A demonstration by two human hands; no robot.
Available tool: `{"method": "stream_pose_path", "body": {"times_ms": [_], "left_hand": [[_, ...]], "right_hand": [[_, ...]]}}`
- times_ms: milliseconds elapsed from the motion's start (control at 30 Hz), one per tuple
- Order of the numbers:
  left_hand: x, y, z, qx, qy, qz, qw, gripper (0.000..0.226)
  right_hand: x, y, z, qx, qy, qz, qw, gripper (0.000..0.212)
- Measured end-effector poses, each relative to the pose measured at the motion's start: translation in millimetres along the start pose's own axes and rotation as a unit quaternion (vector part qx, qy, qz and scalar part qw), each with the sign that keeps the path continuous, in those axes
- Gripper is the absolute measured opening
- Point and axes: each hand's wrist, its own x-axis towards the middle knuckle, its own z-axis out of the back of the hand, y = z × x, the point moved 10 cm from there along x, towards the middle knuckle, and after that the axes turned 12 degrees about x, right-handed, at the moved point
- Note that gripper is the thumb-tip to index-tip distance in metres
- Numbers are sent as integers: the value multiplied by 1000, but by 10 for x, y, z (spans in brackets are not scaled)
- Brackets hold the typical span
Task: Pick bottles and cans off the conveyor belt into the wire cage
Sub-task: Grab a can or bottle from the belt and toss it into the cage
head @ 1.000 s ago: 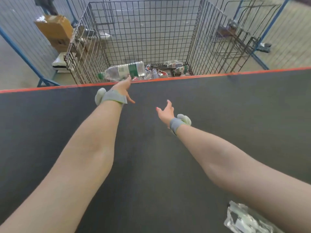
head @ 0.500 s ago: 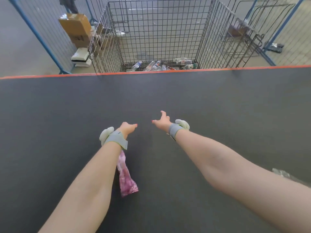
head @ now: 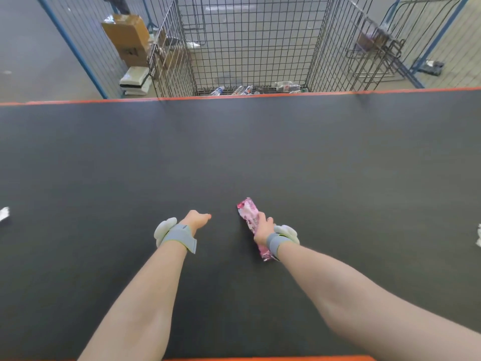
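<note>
While right hand [head: 263, 228] grips wrapper [head: 247, 212], on belt [head: 260, 152]

Grey floor [head: 39, 48] fills the far side (paler toward the right edge). A blue-framed mesh fence [head: 75, 48] crosses its left side, with a cardboard box [head: 127, 35] above stacked white packs [head: 135, 79]. Wire racks [head: 374, 53] stand at right.
</note>
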Motion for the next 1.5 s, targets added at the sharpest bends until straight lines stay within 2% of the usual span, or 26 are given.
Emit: {"method": "stream_pose_path", "body": {"times_ms": [67,133,233,333,433,500,600,700,833,1067,1267,1400,1500], "left_hand": [[-27,42,-51,17,-6,-10,1000,68],[-48,98,-53,61,-34,-11,997,69],[-126,233,-82,138,-67,-3,988,70],[-145,410,-171,158,-67,2,985,75],[-153,561,-141,152,-71,9,986,78],[-152,678,-118,142,-72,17,987,79],[-168,827,-86,133,-77,27,988,80],[-209,964,-26,124,-80,34,988,81],[-260,1189,93,109,-90,56,988,84],[-267,1624,441,82,-144,100,981,88],[-288,1897,684,143,-189,147,960,88],[-208,2086,705,210,-172,171,947,97],[-108,2110,566,176,-122,160,964,97]], "right_hand": [[-47,-66,173,6,-50,4,999,81],[-58,0,262,-29,-71,48,996,86],[-128,111,39,-55,0,94,994,83],[-177,-1,-245,-85,90,59,991,76],[-247,-169,-243,-134,121,-3,984,70],[-259,-209,-205,-114,101,-21,988,71],[-266,-48,-234,-80,76,11,994,74],[-323,208,-372,-56,93,42,993,76],[-400,522,-623,-81,116,81,987,78],[-480,803,-898,-93,136,109,980,79],[-451,948,-1004,-69,147,101,981,81],[-406,1014,-1058,-44,146,103,983,83],[-350,1019,-1059,-27,143,107,983,84]]}}
